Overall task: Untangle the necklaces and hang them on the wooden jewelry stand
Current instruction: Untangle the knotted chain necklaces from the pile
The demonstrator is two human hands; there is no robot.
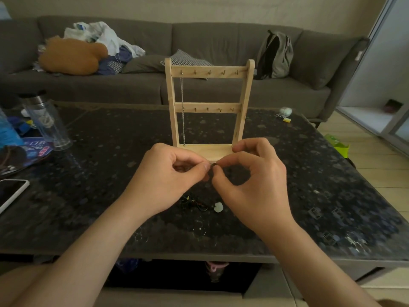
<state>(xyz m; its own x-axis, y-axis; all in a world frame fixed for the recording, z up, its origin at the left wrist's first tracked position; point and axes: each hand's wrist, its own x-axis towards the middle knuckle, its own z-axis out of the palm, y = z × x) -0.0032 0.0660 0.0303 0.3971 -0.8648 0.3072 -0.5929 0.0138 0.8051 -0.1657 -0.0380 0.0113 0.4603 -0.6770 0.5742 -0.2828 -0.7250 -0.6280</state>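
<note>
Your left hand (174,176) and right hand (252,182) both pinch a thin necklace (213,164) just before the wooden stand (209,72). A silver chain (182,120) hangs from the stand's top-left hook. A tangle (193,203) lies on the counter (309,173), on your side of the stand.

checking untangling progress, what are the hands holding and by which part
The left hand and right hand both pinch a thin chain at one short stretch; whether that is its clasp cannot be told.

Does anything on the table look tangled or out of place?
Yes: a knotted clump of necklaces lies on the table in front of the wooden stand, where only one chain hangs.
</note>
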